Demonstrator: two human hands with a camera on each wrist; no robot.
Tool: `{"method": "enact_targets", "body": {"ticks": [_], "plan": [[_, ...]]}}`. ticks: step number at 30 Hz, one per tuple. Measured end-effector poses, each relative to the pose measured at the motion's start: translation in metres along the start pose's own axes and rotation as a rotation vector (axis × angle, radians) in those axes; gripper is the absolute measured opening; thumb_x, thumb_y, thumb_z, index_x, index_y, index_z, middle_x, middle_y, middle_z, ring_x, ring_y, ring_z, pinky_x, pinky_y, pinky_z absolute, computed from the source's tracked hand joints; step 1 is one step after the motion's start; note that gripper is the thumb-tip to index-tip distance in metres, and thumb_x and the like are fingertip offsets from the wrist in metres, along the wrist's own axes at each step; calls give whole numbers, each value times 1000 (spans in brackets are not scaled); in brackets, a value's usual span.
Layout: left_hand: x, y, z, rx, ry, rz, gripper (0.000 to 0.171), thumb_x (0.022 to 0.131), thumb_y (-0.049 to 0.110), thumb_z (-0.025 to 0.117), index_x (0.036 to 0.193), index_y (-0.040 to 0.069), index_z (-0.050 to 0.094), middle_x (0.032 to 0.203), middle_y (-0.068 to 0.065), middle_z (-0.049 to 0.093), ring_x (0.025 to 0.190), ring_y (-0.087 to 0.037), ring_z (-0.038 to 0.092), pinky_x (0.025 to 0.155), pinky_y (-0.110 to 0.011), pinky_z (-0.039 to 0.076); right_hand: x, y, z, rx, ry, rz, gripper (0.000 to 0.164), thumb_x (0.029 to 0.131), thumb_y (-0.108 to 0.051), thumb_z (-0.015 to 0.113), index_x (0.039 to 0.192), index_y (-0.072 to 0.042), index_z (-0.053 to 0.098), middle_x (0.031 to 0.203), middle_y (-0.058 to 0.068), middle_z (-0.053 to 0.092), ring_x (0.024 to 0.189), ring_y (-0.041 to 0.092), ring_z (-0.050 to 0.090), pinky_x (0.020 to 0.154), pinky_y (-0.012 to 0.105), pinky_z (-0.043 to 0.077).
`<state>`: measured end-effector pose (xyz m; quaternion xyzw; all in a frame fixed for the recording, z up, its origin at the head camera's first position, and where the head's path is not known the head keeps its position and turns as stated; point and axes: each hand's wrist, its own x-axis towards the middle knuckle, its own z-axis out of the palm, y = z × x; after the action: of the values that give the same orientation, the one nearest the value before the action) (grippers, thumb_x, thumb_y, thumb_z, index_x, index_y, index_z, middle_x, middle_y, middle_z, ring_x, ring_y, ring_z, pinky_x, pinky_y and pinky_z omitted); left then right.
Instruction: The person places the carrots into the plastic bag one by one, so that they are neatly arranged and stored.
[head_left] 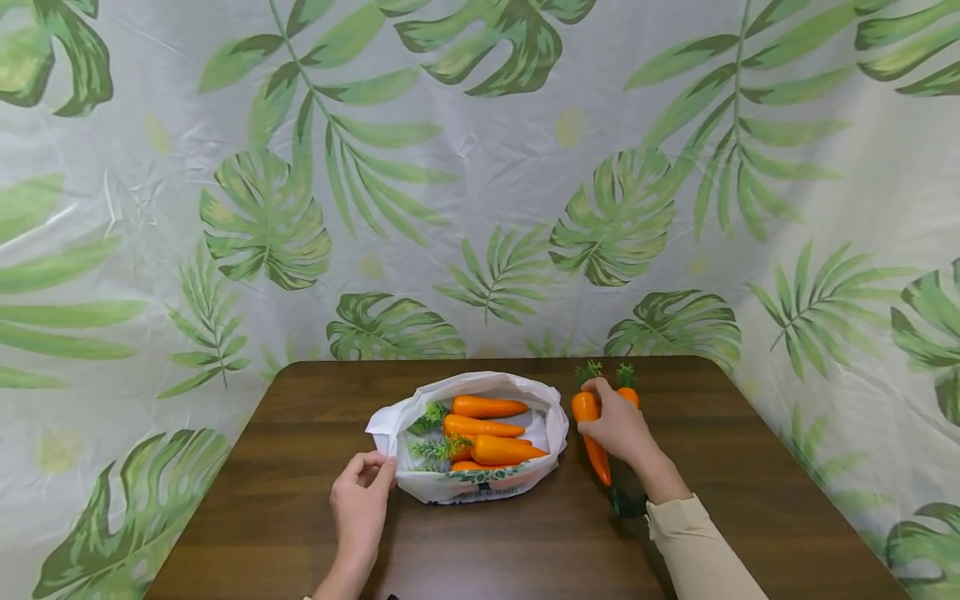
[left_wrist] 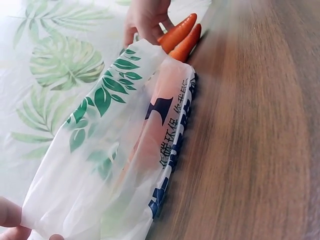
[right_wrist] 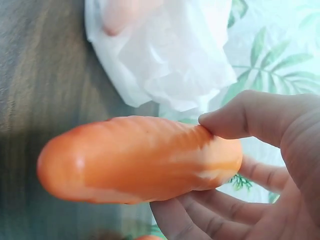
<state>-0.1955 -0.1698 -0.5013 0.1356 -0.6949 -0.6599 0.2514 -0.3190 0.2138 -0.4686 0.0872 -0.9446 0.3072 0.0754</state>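
A white plastic bag (head_left: 417,485) with green leaf print lies on its side, its mouth held wide, with several orange carrots (head_left: 491,407) inside, their leafy tops to the left. My left hand (head_left: 362,500) pinches the bag's left edge between thumb and fingers; only fingertips (left_wrist: 11,214) show in the left wrist view. Just right of the bag, my right hand (head_left: 621,425) grips a carrot (head_left: 597,457) near its leafy end, the tip pointing toward me. In the right wrist view this carrot (right_wrist: 135,160) lies between thumb and fingers. Another carrot (head_left: 628,395) is partly hidden behind the right hand.
Everything stands on a dark brown wooden table (head_left: 495,550). Behind it hangs a pale sheet (head_left: 510,167) with green leaf patterns. A dark shadowed patch (head_left: 627,502) lies below the right hand's carrot.
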Motion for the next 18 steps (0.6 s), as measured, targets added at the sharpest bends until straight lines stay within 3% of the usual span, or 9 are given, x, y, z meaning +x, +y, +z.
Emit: {"method": "enact_targets", "body": {"ticks": [9, 16, 18], "plan": [[0, -2, -1, 12, 0, -2, 12, 89, 9, 78, 89, 0, 70, 86, -13, 68, 76, -10, 67, 65, -25, 60, -1, -14, -8, 58, 17, -91, 59, 83, -14, 73, 136, -17, 48, 113, 12, 66, 79, 23, 62, 65, 35, 54], [-9, 24, 0, 28, -3, -7, 9, 90, 0, 73, 89, -6, 68, 85, -18, 67, 76, -13, 67, 65, -27, 60, 1, -30, -15, 27, 48, -172, 57, 83, -15, 76, 135, -21, 53, 112, 5, 64, 81, 22, 59, 66, 35, 52], [-8, 21, 0, 28, -7, -3, 9, 90, 2, 74, 90, -5, 68, 86, -17, 68, 76, -11, 67, 65, -25, 60, 2, -34, -17, 22, 49, -184, 57, 83, -15, 76, 135, -21, 54, 112, 4, 64, 82, 22, 59, 66, 35, 53]]}}
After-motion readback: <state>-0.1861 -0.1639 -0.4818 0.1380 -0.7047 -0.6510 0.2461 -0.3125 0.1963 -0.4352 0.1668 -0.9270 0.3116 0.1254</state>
